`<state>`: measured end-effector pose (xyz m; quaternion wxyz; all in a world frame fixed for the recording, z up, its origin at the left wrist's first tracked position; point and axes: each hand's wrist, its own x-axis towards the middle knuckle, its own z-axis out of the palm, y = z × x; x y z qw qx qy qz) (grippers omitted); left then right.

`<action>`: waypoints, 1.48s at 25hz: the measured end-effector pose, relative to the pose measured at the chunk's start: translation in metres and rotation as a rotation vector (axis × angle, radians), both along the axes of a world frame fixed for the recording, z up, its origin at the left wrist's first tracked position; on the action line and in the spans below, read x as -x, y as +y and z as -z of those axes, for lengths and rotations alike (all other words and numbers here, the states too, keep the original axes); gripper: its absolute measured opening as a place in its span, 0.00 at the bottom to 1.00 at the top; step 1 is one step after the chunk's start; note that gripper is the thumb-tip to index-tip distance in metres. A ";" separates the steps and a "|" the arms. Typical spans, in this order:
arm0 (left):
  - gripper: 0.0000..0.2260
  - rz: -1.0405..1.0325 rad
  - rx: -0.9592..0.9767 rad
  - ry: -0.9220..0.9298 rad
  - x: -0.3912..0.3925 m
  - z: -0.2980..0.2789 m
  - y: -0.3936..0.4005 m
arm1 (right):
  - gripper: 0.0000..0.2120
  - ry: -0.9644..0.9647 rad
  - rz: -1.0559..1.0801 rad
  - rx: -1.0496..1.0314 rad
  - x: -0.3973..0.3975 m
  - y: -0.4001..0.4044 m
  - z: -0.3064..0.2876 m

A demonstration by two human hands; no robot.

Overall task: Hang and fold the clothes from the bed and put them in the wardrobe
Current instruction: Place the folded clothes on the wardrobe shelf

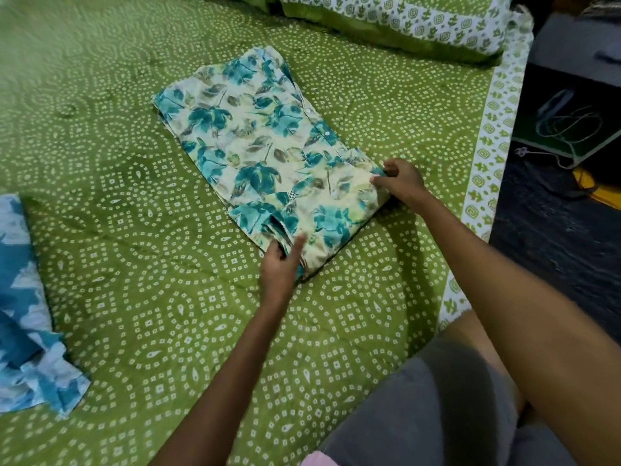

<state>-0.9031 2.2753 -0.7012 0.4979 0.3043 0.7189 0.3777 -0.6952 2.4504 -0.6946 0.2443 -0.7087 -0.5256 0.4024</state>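
Field notes, from my remote seat. Both of my forearms are bare to the frame edge: no sleeves, watch or rings that I can see on the left hand (280, 267) or the right hand (401, 181). I'm wearing grey shorts (447, 408), plain fabric, one bare knee showing. A sliver of pink cloth (316, 460) at the bottom edge; I can't tell what it is.

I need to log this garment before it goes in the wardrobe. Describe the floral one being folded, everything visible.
The floral garment is cream, thin woven-looking cloth printed with teal flowers and olive leaves. It lies flat on the green patterned bedsheet, folded into a long layered rectangle set diagonally. Small white buttons show along its right edge. The left hand grips its near corner; the right hand pinches the near right edge.
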 end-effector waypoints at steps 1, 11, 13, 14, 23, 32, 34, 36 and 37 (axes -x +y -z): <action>0.44 0.106 0.007 0.228 -0.011 0.004 -0.007 | 0.29 -0.011 -0.038 0.013 -0.003 0.000 0.004; 0.14 0.026 -0.256 0.292 0.021 0.024 0.008 | 0.17 0.001 0.096 0.069 0.008 -0.035 0.020; 0.10 0.135 -0.302 0.215 0.048 0.011 -0.004 | 0.16 0.164 0.173 0.191 0.011 -0.067 0.015; 0.08 0.176 -0.305 0.177 0.064 0.009 -0.012 | 0.15 0.227 0.162 0.290 0.014 -0.086 0.010; 0.21 0.096 0.100 0.029 0.116 -0.019 -0.053 | 0.14 -0.229 -0.076 -0.159 0.046 -0.163 -0.021; 0.15 0.136 -0.489 0.519 0.082 -0.018 -0.047 | 0.04 -0.032 0.026 -0.149 0.076 -0.165 0.020; 0.15 0.105 -0.493 0.641 0.085 -0.007 -0.043 | 0.07 -0.009 0.071 -0.189 0.073 -0.164 0.024; 0.13 0.161 -0.302 0.769 0.092 0.005 -0.033 | 0.17 -0.084 -0.031 -0.083 0.076 -0.163 0.022; 0.14 0.202 -0.168 0.821 0.094 0.009 -0.031 | 0.22 -0.174 -0.104 -0.020 0.078 -0.161 0.021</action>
